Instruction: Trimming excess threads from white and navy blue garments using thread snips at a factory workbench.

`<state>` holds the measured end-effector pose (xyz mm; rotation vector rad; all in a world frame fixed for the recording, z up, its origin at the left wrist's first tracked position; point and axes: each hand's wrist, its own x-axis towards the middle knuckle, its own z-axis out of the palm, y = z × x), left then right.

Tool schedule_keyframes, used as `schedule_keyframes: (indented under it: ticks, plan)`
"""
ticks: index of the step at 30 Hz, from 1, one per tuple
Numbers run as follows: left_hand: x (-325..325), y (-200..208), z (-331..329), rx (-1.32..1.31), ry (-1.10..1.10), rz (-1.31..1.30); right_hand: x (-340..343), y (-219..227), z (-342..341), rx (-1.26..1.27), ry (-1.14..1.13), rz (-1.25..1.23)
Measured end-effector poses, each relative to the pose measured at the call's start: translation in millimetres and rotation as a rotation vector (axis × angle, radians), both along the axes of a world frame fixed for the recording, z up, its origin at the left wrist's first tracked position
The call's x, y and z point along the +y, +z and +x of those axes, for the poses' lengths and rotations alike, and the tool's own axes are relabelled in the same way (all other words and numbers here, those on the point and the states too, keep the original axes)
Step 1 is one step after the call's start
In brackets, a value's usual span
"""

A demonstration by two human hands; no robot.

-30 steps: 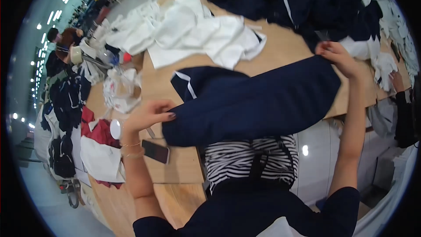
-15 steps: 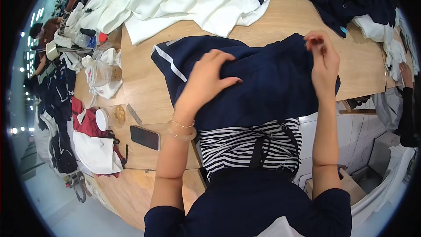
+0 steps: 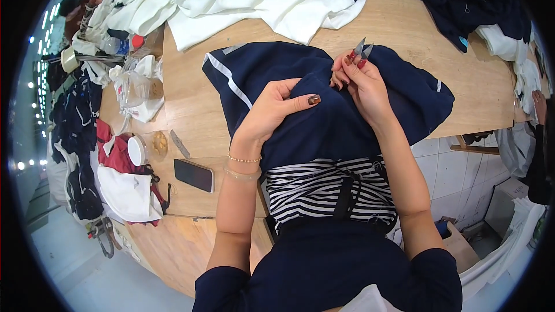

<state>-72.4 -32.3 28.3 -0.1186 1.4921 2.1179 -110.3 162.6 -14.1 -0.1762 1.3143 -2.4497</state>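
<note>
A navy garment (image 3: 312, 133) with a white stripe along its left edge lies over the table's near edge and my lap. My left hand (image 3: 269, 112) grips a fold of it, thumb on top and fingers hidden under the cloth. Close beside it, my right hand (image 3: 369, 91) is closed around small thread snips (image 3: 360, 53) with red on the handles; their pointed blades stick up and away from me. The fingertips of that hand are at the raised fold, and whether they pinch it I cannot tell.
White garments (image 3: 248, 0) are heaped at the far side of the wooden table (image 3: 191, 110), with more navy clothing (image 3: 462, 6) at far right. To my left lie a phone (image 3: 194, 175), a lidded jar (image 3: 139, 150), and red and white cloth (image 3: 127, 190). Another person's hand (image 3: 539, 104) shows at far right.
My right hand has come left from the garment's right edge to its middle, and the snips' blades now show. The left hand has taken hold of a fold; the garment's right side has spread out.
</note>
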Motion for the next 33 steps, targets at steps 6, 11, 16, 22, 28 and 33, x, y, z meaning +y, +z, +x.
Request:
schedule_keyframes:
  ticks: [6, 11, 16, 22, 28, 33]
  plan:
    - [8.4, 18.6, 16.1, 0.008, 0.107, 0.074, 2.7, 25.3, 9.0, 0.155, -0.021, 0.183]
    - [9.7, 27.7, 18.4, 0.019, 0.119, 0.103, 22.2, 57.8, 22.0, 0.458, -0.217, 0.597]
    - [8.4, 34.3, 21.6, 0.087, 0.077, 0.047, 35.4, 70.0, 34.1, 0.495, -0.202, 0.725]
    - [11.9, 35.6, 21.3, 0.203, 0.014, -0.006, 28.1, 63.7, 36.0, 0.314, -0.156, 0.562]
    - [4.3, 23.5, 21.3, 0.371, 0.103, -0.084, 18.9, 60.6, 25.4, 0.248, -0.007, 0.586]
    - [-1.5, 14.9, 21.4, 0.420, 0.174, -0.374, 14.4, 58.7, 23.4, 0.211, -0.005, 0.530]
